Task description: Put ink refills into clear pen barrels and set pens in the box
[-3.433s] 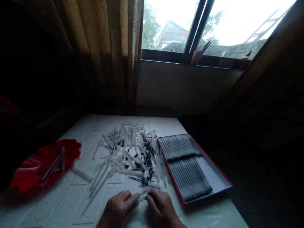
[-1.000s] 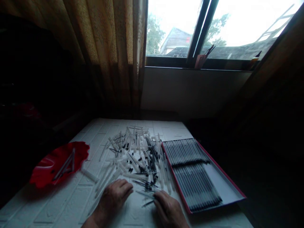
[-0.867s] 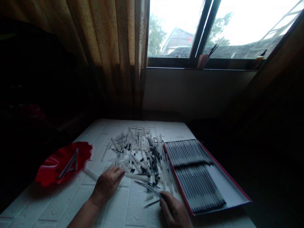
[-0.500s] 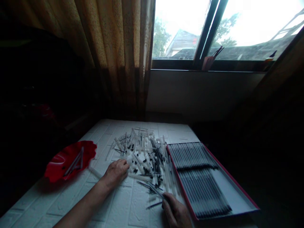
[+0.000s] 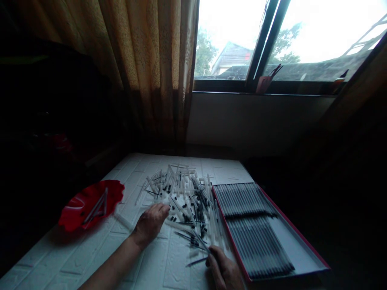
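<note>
My right hand (image 5: 224, 266) pinches a slim pen (image 5: 201, 241) near the table's front, its far end pointing up and left toward the loose parts. At the left edge of the pile, my left hand (image 5: 152, 222) has its fingers drawn together beside small black plugs (image 5: 173, 219); whatever they hold, if anything, is hidden. The pile mixes clear pen barrels (image 5: 178, 179) with dark refills (image 5: 198, 203). To the right, a red-edged box (image 5: 308, 245) holds two rows of pens (image 5: 256, 241) laid side by side.
A red scalloped dish (image 5: 72, 209) with a few clear tubes (image 5: 98, 209) stands on the left of the white brick-patterned table (image 5: 142, 270). One clear barrel (image 5: 123, 220) lies between dish and left forearm. Behind are a curtain (image 5: 151, 80) and a window.
My left hand has shifted slightly right and its fingers have lifted a little by the black plugs. My right hand and its pen have hardly moved. The view has tilted slightly.
</note>
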Tool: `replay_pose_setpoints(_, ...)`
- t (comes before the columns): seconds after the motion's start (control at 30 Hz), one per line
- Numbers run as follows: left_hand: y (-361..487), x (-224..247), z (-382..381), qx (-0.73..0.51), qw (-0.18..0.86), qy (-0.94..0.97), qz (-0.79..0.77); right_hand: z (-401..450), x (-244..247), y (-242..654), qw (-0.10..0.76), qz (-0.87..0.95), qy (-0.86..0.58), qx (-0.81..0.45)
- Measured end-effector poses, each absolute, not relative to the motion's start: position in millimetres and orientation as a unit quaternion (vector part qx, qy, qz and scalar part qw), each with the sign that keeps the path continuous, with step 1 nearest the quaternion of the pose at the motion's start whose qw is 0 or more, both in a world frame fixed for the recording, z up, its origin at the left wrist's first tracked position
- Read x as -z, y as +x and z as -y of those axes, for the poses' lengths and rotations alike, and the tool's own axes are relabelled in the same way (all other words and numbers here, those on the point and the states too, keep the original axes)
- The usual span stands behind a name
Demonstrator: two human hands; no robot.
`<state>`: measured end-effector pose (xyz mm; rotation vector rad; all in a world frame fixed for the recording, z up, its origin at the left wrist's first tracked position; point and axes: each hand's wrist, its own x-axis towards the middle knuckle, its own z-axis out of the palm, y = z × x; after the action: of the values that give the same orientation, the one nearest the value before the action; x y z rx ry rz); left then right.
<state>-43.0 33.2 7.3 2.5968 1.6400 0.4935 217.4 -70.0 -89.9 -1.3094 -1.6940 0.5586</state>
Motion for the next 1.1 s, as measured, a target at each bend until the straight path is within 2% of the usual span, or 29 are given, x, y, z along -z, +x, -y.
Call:
replay_pose_setpoints(0.1, -28, 1, -17, -0.247, 0.086, 0.799, -0.542, 70, 88, 216, 0.444, 0.685, -0.538, -0.212)
replay_pose_setpoints(0.13, -21, 6, -11, -0.335, 0.206, 0.738, -0.548, 71, 86, 215, 0.444, 0.687, -0.538, -0.205)
replay_pose_setpoints(0.2, -7, 15, 0, -0.435, 0.424, 0.594, -0.527, 71, 81, 214, 0.444, 0.695, -0.531, -0.194)
replay_pose_setpoints(0.27, 5, 21, 9, -0.479, 0.546, 0.445, -0.523, 72, 76, 212, 0.45, 0.705, -0.515, -0.187)
replay_pose_setpoints(0.33, 13, 23, 15, -0.494, 0.598, 0.355, -0.522, 73, 72, 211, 0.455, 0.712, -0.504, -0.181)
replay_pose_setpoints(0.53, 16, 21, 17, -0.498, 0.623, 0.324, -0.509, 73, 66, 212, 0.438, 0.738, -0.484, -0.169)
replay_pose_setpoints(1.1, 22, 25, 25, -0.467, 0.601, 0.376, -0.53, 74, 53, 212, 0.377, 0.77, -0.486, -0.17)
